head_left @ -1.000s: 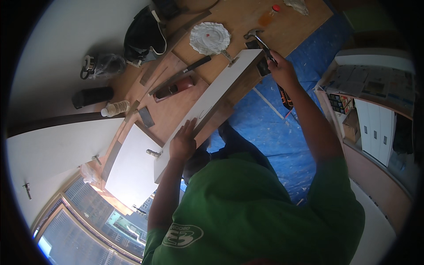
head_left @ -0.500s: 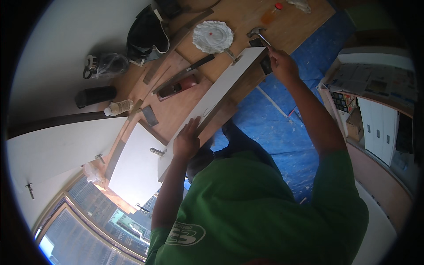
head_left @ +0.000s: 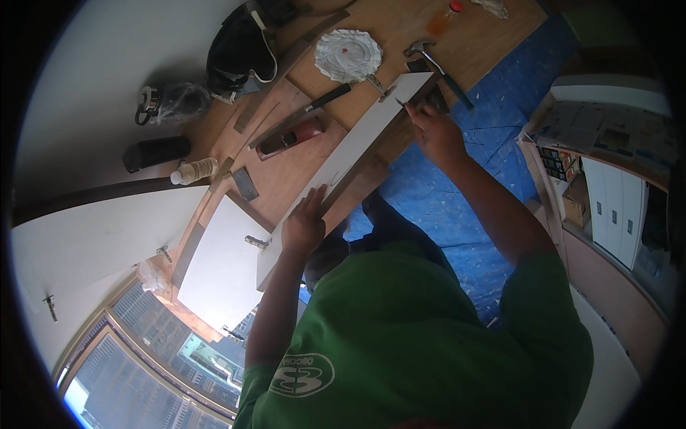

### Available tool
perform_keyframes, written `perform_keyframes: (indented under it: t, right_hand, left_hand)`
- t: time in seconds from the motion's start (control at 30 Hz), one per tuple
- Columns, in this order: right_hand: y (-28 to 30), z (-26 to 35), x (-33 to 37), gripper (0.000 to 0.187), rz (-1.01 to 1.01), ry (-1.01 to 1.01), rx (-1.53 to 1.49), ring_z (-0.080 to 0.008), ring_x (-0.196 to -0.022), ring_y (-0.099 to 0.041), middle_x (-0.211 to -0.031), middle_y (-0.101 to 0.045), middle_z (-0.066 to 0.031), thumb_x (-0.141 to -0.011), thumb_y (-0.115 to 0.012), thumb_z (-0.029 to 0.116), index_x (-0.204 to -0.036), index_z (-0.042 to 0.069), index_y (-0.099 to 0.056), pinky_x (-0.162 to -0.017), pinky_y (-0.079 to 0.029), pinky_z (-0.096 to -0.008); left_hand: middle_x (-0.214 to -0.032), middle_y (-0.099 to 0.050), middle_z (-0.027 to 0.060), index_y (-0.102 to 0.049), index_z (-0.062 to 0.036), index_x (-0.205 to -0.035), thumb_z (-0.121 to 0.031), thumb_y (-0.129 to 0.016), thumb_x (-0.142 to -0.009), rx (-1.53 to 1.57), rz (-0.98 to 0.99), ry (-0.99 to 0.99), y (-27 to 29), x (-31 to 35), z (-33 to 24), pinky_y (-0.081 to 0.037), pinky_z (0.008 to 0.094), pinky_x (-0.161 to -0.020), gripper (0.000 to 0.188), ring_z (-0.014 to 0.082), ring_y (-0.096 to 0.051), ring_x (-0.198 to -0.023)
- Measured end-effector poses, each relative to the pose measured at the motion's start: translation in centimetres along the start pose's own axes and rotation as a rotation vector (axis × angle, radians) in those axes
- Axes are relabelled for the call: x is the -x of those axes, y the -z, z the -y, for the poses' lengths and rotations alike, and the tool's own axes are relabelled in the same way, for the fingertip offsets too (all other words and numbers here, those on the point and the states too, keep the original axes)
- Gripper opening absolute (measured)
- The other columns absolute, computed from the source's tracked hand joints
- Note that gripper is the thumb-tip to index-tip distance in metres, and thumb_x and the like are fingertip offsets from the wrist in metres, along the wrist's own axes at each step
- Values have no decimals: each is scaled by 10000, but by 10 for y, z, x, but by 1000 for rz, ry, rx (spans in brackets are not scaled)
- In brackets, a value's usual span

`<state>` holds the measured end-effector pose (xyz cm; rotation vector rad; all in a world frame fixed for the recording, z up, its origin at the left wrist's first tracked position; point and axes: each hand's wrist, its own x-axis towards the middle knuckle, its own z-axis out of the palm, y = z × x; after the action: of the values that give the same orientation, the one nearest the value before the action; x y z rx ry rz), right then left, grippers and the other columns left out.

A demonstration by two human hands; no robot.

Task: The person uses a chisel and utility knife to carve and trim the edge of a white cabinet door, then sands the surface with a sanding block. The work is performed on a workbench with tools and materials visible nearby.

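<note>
A long narrow white panel (head_left: 362,144) lies tilted across the bench edge, with a metal hinge (head_left: 376,85) near its far end and another hinge (head_left: 255,242) near its near end. Flat on the panel's near half rests my left hand (head_left: 304,223), its fingers stretched along the surface. At the far end, my right hand (head_left: 437,134) is closed in a pinch, with a thin dark pointed thing (head_left: 401,104) sticking out toward the panel; its kind is too small to tell. A claw hammer (head_left: 441,74) lies just beyond, its handle reaching over the bench edge.
On the wooden bench (head_left: 400,25) are a crumpled white round cover (head_left: 348,56), a long black-handled tool (head_left: 314,107), a red hand plane (head_left: 289,139) and a bottle (head_left: 196,171). Another white panel (head_left: 221,264) lies at the left. Blue sheeting (head_left: 471,229) covers the floor.
My right hand has let go of the hammer's handle and moved left and nearer, over the panel's far end, pinching the thin dark thing. The left hand stays on the panel.
</note>
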<state>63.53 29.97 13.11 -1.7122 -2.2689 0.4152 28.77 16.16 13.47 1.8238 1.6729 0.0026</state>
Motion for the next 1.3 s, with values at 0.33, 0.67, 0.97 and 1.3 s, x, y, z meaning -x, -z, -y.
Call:
perform_keyframes:
  t: [0.33,0.67,0.97,1.3]
  right_hand:
    - [-24,123,54,484,248,234,-330,-336,-890,-657,-1040,-623,-119,-912,-668,94,-1394,135,-651,-755,-557,-444]
    - [5,5,-6,413,-164,-77,-98,-325,-861,-698,-1003,-687,-109,-945,-675,98,-1351,175,-680,-724,-576,-433]
    - [-19,69,36,500,18,5,-145,-332,-826,-633,-940,-585,-113,-925,-666,70,-1418,147,-632,-717,-542,-451]
    - [-19,145,53,337,25,99,-555,-367,-900,-698,-996,-689,-167,-999,-623,103,-1332,50,-639,-752,-556,-443]
  left_hand:
    - [-1531,-552,144,-468,-286,-1541,-32,-564,-820,18,14,16,-1,2,-4,-544,480,-1052,770,379,-605,-1316]
    - [-1553,-528,142,-438,-291,-1558,-34,-577,-822,10,37,19,-1,4,0,-536,479,-1068,791,371,-592,-1334]
    - [-1521,-558,145,-460,-289,-1545,-40,-570,-829,41,27,14,4,1,4,-549,487,-1026,766,367,-634,-1265]
    - [-1527,-555,131,-438,-267,-1555,-38,-559,-840,21,25,2,-1,0,6,-549,476,-1031,760,359,-638,-1261]
